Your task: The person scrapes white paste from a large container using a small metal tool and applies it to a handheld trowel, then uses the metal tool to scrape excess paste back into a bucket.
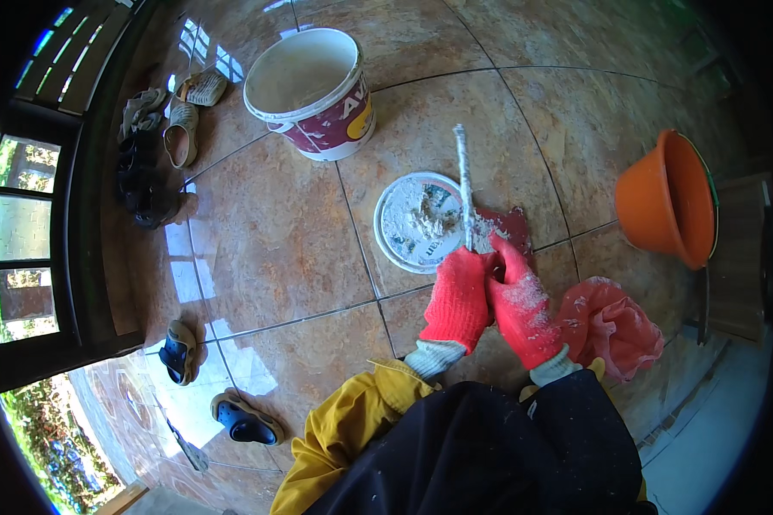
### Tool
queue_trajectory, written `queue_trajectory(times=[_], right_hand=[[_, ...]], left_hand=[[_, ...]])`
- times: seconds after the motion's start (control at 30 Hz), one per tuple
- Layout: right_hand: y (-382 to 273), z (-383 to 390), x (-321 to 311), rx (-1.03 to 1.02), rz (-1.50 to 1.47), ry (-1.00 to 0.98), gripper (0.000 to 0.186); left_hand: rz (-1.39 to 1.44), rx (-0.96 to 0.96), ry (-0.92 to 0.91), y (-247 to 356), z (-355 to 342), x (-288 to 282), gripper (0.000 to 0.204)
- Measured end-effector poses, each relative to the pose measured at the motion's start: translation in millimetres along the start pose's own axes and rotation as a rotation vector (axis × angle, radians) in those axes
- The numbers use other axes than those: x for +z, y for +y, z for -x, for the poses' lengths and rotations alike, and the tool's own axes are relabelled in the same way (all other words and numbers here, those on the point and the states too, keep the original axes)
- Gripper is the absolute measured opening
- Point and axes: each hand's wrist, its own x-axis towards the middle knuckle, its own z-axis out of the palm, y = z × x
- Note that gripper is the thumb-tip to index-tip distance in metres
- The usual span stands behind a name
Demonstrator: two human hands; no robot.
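My left hand (456,296), in a red knit glove, is closed round the lower end of a thin stick (465,176) coated in white, which points up and away. My right hand (525,305), gloved alike and dusted white, presses against the left one. Its fingers are partly curled, one reaching forward; what they hold, if anything, is hidden. Beyond the hands, a round white lid (386,245) lies on the floor with a lump of whitish paste (434,215) on it. A dark red flat piece (512,227), smeared white, lies beside the lid, partly hidden by the right hand.
A large white and maroon bucket (322,120) stands beyond the lid. At the right are an orange bucket (653,206) and a crumpled pink-red plastic bag (611,328). Shoes (146,184) and blue clogs (247,421) lie on the tiled floor (275,249) at the left.
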Motion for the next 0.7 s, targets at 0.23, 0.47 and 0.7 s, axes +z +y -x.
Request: queue_trajectory(times=[0.23, 0.47, 0.7], right_hand=[[-11, -6, -20, 0.258, 0.054, -0.206, 0.062], [41, -25, -47, 0.258, 1.035, 0.306, 0.092], [49, -27, -43, 0.385, 0.794, 0.341, 0.081]], left_hand=[[0.951, -0.745, -0.06, -15, 12, -8, 0.051], [1.215, -1.033, -0.109, -26, 32, -14, 0.064], [1.223, -1.177, -0.017, -11, 55, 12, 0.04]])
